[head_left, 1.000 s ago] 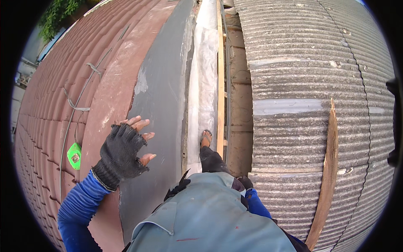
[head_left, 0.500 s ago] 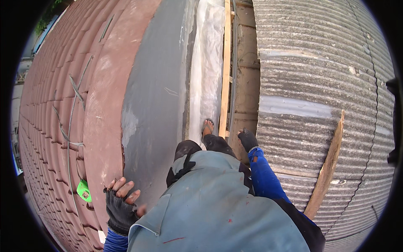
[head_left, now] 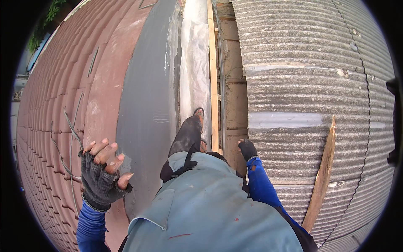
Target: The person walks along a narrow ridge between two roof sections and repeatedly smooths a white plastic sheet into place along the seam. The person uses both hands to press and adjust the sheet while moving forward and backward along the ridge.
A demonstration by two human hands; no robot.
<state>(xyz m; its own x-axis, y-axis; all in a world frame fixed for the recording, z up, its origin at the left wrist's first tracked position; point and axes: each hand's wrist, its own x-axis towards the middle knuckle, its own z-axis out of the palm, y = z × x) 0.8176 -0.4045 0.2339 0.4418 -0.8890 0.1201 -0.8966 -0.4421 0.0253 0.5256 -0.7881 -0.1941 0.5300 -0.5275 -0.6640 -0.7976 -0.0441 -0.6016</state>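
Note:
My left hand [head_left: 102, 178], in a black fingerless glove, is raised over the border between the reddish tiled roof [head_left: 63, 113] and a smooth grey strip [head_left: 145, 96]. Its bare fingers are spread and hold nothing. On the other side, my right hand [head_left: 247, 149], gloved alike, hangs beside the edge of the grey corrugated roof [head_left: 302, 88]. Those fingers are curled in, with no held thing showing; whether they touch the roof edge I cannot tell. My sandalled feet [head_left: 200, 115] stand on a whitish sheet [head_left: 194, 71] in the channel between the roofs.
A long wooden batten [head_left: 213, 84] runs beside the sheet, with thin grey rods [head_left: 221, 75] along it. Past these lies a recessed brownish gap [head_left: 234, 63]. A jagged wooden plank [head_left: 322, 174] rests on the corrugated roof. Loose wires [head_left: 71, 130] lie on the tiles.
My left hand has lifted forward and left, its fingers opening wider. One leg has stepped ahead along the sheet. The right hand stays low by the roof edge. The green object on the tiles no longer shows.

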